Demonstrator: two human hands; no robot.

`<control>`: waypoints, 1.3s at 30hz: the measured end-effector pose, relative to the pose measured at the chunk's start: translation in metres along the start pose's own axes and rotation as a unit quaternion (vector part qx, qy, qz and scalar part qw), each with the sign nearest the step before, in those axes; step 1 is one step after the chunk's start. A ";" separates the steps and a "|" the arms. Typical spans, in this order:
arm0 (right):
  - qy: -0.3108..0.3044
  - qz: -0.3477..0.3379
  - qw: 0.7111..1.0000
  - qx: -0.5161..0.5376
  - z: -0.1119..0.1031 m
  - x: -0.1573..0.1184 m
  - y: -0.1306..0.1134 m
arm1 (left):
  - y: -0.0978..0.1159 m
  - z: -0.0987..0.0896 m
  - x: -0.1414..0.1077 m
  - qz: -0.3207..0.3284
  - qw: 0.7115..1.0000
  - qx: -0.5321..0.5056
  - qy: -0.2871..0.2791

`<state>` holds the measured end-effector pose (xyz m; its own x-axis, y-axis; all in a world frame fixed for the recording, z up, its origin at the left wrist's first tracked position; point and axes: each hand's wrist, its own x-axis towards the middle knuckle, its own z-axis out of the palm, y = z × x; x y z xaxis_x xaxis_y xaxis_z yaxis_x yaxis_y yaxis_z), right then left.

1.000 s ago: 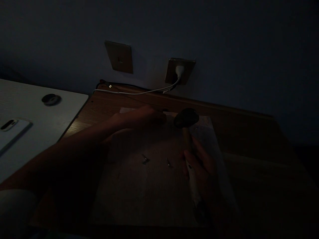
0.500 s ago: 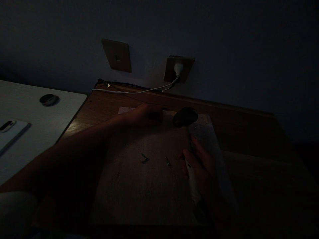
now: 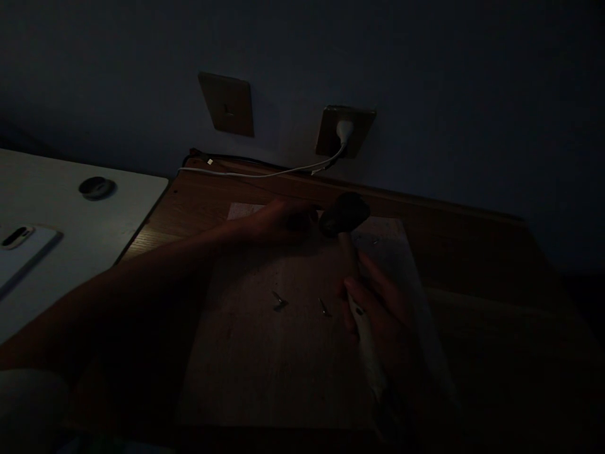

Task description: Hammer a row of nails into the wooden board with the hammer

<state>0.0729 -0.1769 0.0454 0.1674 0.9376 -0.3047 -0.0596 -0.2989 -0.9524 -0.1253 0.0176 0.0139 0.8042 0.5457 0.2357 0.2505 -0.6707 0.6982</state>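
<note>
The scene is very dim. My right hand point(image 3: 380, 299) is wrapped round the pale handle of a mallet point(image 3: 348, 252), whose dark, blunt head is raised over the far part of a wooden board point(image 3: 265, 372). My left hand point(image 3: 290, 221) is closed at the board's far edge, just left of the mallet head. Its fingertips are in shadow, so whatever they pinch is hidden. Two small metal screws or nails, a left one point(image 3: 279, 299) and a right one point(image 3: 323, 307), stand or lie on the board between me and my hands. A small shiny bit point(image 3: 375, 241) shows near the far right corner.
The board rests on a wooden tabletop point(image 3: 477, 265) against a wall. A white cable point(image 3: 265, 176) runs along the back to a wall socket point(image 3: 347, 132). A white surface point(image 3: 57, 202) at left bears a phone point(image 3: 28, 252) and a dark round object point(image 3: 96, 187).
The mallet head has moved slightly left and upward, closer to my left hand. My left hand stays at the board's far edge. The whole view has shifted a little.
</note>
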 end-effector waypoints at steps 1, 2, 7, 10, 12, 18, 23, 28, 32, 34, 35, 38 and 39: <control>0.002 -0.002 1.000 0.002 0.002 0.001 0.001 | 0.000 0.000 0.000 -0.002 1.000 -0.002 -0.004; 0.005 -0.003 1.000 0.003 0.005 0.001 0.003 | -0.001 0.000 0.000 -0.004 1.000 -0.001 -0.005; 0.012 -0.002 1.000 0.014 0.012 0.000 0.014 | -0.002 0.002 -0.001 -0.022 1.000 -0.002 0.013; 0.006 -0.005 1.000 0.016 0.011 -0.002 0.017 | -0.002 0.002 -0.001 -0.023 0.999 -0.021 0.013; -0.007 -0.013 1.000 0.009 0.010 -0.001 0.017 | -0.002 0.002 -0.001 -0.020 0.999 -0.028 0.014; -0.050 -0.002 0.998 -0.028 0.007 -0.002 0.013 | -0.007 0.003 0.000 -0.008 1.000 -0.010 0.021; -0.049 -0.005 0.998 -0.045 0.006 -0.002 0.012 | -0.006 0.002 0.000 -0.015 1.000 -0.001 0.021; -0.052 -0.006 0.998 -0.046 0.006 -0.002 0.014 | -0.004 0.001 -0.002 -0.028 0.999 -0.011 0.017; -0.038 0.002 0.998 -0.048 0.006 -0.004 0.015 | -0.004 0.001 -0.002 -0.023 0.999 -0.024 0.011; -0.045 0.011 0.997 -0.056 0.006 -0.004 0.015 | -0.004 0.002 -0.002 -0.020 1.000 -0.022 0.009; -0.046 0.011 0.997 -0.057 0.006 -0.004 0.014 | -0.004 0.002 -0.002 -0.020 1.000 -0.018 0.010; -0.049 0.009 0.997 -0.055 0.005 -0.003 0.014 | -0.005 0.002 -0.001 -0.023 1.000 -0.008 0.012; -0.051 0.008 0.997 -0.054 0.005 -0.003 0.014 | -0.005 0.001 -0.001 -0.027 1.000 -0.004 0.011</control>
<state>0.0664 -0.1826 0.0327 0.0663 0.9439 -0.3235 0.0464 -0.3268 -0.9439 -0.1270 0.0194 0.0092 0.7773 0.5918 0.2133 0.2887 -0.6369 0.7149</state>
